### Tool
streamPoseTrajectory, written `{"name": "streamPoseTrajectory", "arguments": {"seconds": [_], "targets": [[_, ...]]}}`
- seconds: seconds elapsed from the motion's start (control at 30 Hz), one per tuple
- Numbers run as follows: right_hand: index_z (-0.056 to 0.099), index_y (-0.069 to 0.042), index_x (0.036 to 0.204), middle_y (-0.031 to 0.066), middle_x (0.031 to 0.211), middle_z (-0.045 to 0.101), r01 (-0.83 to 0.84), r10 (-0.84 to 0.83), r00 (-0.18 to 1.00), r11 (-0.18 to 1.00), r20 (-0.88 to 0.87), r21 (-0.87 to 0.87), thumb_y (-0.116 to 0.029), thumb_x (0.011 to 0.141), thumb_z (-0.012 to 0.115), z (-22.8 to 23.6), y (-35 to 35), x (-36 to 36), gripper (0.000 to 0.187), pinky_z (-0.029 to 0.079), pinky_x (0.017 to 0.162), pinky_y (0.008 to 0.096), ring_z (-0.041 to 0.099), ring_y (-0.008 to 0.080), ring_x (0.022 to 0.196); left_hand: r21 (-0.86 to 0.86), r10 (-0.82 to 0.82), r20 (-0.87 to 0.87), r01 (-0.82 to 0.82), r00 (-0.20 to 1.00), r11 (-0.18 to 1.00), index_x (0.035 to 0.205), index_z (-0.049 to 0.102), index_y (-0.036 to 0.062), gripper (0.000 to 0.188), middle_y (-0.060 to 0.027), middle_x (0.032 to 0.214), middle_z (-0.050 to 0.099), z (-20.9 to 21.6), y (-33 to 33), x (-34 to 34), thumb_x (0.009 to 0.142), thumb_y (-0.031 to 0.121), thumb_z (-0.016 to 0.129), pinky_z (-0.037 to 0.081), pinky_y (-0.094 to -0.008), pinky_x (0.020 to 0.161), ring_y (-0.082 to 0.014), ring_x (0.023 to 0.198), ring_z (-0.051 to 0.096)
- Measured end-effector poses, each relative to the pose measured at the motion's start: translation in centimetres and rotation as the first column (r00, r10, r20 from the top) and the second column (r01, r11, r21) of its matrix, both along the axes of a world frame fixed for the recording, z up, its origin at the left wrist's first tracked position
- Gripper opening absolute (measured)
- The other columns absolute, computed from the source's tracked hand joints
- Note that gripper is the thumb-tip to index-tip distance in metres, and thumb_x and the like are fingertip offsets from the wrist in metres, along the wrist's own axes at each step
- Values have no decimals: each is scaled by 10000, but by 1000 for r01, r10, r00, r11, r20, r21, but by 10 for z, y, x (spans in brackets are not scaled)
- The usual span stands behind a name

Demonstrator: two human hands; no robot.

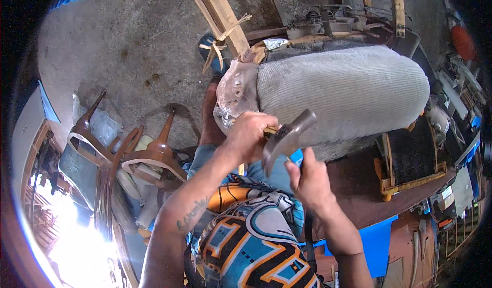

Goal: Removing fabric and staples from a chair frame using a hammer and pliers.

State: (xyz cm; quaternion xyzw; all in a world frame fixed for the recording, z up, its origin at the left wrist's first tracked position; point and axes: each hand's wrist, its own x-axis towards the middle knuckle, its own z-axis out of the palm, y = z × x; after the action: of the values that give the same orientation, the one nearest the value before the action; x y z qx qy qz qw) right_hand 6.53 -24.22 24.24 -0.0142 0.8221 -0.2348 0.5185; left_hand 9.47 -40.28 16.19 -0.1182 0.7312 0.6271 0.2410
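Note:
My right hand [310, 181] is closed round the blue grip of a claw hammer [288, 138]. The hammer's dark metal head lies across the front of my left hand [252, 134]. That hand is closed on a thin yellow handle [270, 130]; the rest of this tool is hidden behind my fingers and the hammer head. Just beyond my hands lies a padded furniture piece in grey ribbed fabric [343, 90]. At its left end, nearest my left hand, a pale, torn-looking covering [238, 88] shows several small marks or holes.
A wooden beam [220, 16] tied with a strip rises from the piece's left end. Upturned brown chair parts with legs [161, 144] stand at left. A wooden frame with dark webbing [416, 157] lies at right, near a blue sheet [378, 244]. A concrete floor [138, 42] stretches behind.

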Motion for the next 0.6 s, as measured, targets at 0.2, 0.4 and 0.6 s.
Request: {"name": "streamPoseTrajectory", "arguments": {"seconds": [0.2, 0.4, 0.6], "targets": [[415, -25, 811, 188, 529, 501, 465, -551, 833, 744, -47, -479, -243, 797, 610, 40, 45, 9, 293, 435, 441, 398, 555, 376, 509, 6, 2, -133, -1, 991, 1000, 594, 478, 38, 177, -113, 558, 484, -7, 7, 11, 618, 70, 651, 386, -353, 465, -302, 526, 520], [410, -14, 914, 195, 573, 490, 31, -31, 1000, 999, 1, 15, -243, 811, 579, 21, 25, 20, 303, 410, 447, 427, 521, 392, 513, -3, -65, -116, 66, 991, 998, 599, 489, 46, 143, -109, 590, 523, -9, 12, 16, 641, 77, 622, 423, -370, 506, -302, 584, 557], [411, -130, 807, 27, 522, 458, 491, -804, 593, 406, -46, -771, -251, 835, 551, 28, 14, 25, 188, 339, 362, 263, 447, 129, 415, 55, -94, -97, 100, 991, 994, 620, 528, 66, 99, -96, 621, 567, -3, 12, 17, 588, 88, 619, 467, -365, 555, -284, 618, 589]]}}
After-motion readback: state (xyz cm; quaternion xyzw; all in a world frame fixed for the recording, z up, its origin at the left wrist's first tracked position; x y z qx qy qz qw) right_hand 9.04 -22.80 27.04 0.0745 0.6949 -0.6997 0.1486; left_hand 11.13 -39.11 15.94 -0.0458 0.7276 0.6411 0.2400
